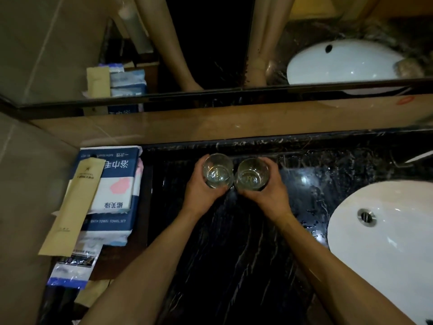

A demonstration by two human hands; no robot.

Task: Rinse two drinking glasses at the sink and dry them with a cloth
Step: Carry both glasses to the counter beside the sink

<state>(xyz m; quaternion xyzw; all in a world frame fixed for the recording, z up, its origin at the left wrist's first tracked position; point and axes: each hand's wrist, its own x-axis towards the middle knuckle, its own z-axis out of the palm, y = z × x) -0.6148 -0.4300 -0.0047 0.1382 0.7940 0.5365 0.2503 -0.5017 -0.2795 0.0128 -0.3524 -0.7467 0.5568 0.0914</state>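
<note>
From the head camera, the person's left hand [199, 191] has its fingers curled around the left glass [217, 170], while the right hand [267, 192] wraps around the right glass [252, 174] in the same way. Both clear glasses stand upright, side by side and touching or very nearly so, over the black marbled countertop [234, 242] near its back edge; whether their bases rest on it cannot be told. The white sink basin [386, 249] with its metal drain [366, 216] lies well to the right of the glasses. To the left of the hands sits a blue and white towel set package [112, 184], with a tan paper sleeve [72, 207] lying slanted across it. A mirror [210, 43] behind the counter reflects the forearms and the basin.
</note>
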